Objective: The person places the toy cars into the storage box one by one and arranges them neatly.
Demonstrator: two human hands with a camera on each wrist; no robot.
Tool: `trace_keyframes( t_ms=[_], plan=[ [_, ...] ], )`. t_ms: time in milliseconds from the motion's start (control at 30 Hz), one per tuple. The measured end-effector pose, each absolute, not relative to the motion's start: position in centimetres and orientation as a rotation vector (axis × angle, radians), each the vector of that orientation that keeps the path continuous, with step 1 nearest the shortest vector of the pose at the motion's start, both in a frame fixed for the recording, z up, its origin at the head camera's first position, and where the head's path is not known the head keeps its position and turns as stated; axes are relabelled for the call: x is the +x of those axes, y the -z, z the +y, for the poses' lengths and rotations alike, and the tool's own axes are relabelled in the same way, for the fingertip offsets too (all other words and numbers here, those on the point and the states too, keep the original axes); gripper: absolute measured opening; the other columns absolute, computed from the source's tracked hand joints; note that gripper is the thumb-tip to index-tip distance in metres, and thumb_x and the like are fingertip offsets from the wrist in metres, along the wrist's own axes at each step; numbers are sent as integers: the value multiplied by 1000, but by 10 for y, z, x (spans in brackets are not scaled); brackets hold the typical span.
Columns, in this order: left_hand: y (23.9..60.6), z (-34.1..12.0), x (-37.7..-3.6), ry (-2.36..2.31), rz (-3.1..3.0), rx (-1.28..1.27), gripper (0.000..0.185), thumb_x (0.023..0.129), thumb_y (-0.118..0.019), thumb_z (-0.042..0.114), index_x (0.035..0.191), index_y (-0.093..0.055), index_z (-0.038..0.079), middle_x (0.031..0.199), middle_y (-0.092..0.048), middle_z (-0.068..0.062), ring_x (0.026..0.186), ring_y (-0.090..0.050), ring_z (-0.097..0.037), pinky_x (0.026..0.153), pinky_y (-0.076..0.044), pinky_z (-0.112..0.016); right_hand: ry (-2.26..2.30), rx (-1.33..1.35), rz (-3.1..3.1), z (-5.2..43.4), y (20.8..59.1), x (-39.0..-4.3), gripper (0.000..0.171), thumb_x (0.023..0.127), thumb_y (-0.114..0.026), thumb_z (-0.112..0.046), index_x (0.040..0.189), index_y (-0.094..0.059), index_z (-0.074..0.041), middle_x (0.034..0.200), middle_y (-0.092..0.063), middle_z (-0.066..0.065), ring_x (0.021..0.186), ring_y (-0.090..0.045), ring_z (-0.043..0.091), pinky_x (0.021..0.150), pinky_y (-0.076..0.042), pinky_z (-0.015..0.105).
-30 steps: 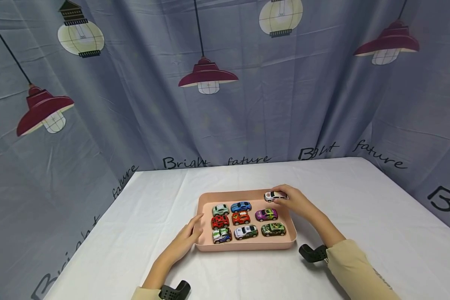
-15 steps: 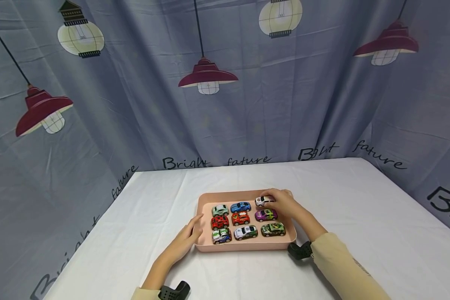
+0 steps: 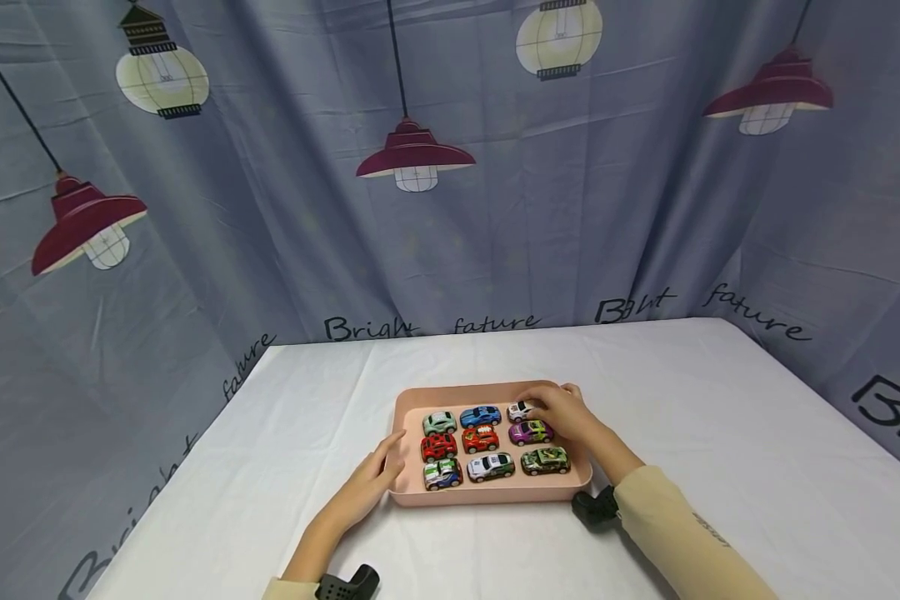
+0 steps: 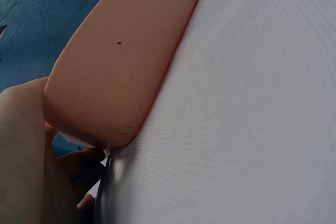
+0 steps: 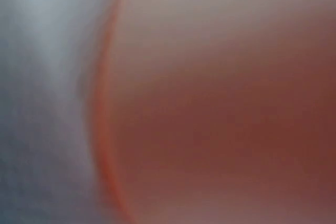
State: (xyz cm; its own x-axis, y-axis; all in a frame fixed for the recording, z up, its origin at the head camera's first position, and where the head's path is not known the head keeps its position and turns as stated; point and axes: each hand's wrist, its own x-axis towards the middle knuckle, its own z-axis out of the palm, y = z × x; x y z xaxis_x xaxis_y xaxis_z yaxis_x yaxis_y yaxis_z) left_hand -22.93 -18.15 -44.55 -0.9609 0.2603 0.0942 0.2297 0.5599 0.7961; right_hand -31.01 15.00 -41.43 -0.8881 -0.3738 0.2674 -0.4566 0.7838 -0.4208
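Observation:
A shallow pink tray (image 3: 487,495) holds several toy cars in three rows. At its back right, my right hand (image 3: 566,414) pinches a white toy car (image 3: 520,411), partly hidden by the fingers. Just in front of that lies a purple and green car (image 3: 531,432), with a camouflage car (image 3: 545,461) nearer the front rim. My left hand (image 3: 371,479) grips the tray's left side. In the left wrist view, the thumb and fingers of that hand (image 4: 31,145) lie around the tray's end (image 4: 121,66). The right wrist view is a blurred close-up of the pink tray (image 5: 220,129).
Other cars in the tray include a blue one (image 3: 481,416), a mint one (image 3: 439,422), a red one (image 3: 438,447) and a white-green one (image 3: 491,467). Beneath the tray spreads a white tablecloth (image 3: 330,400), backed by a blue-grey curtain (image 3: 285,208).
My right hand has brought the white car left and toward me from the tray's back right corner, down beside the blue car. The left hand and tray have stayed put.

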Motion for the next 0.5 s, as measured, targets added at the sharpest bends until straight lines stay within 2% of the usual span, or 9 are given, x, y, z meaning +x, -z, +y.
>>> trace_keyframes(
  t_ms=[267,500],
  plan=[
    [448,-182,-230,-1396,2739,436,50,96,-42,33,143,-29,19,141,-36,-15,125,-39,-30,101,-29,-54,-624,613,-2867,148,415,-310,28,85,-60,-19,111,-65,-10,112,-65,8,108,-57,29,93,-23,54],
    [448,-181,-228,-1402,2737,431,50,96,-42,33,142,-30,18,139,-39,-17,127,-37,-35,101,-28,-58,-639,589,-2866,148,413,-306,26,90,-54,-13,114,-64,-10,115,-64,8,111,-55,29,95,-21,56]
  ],
)
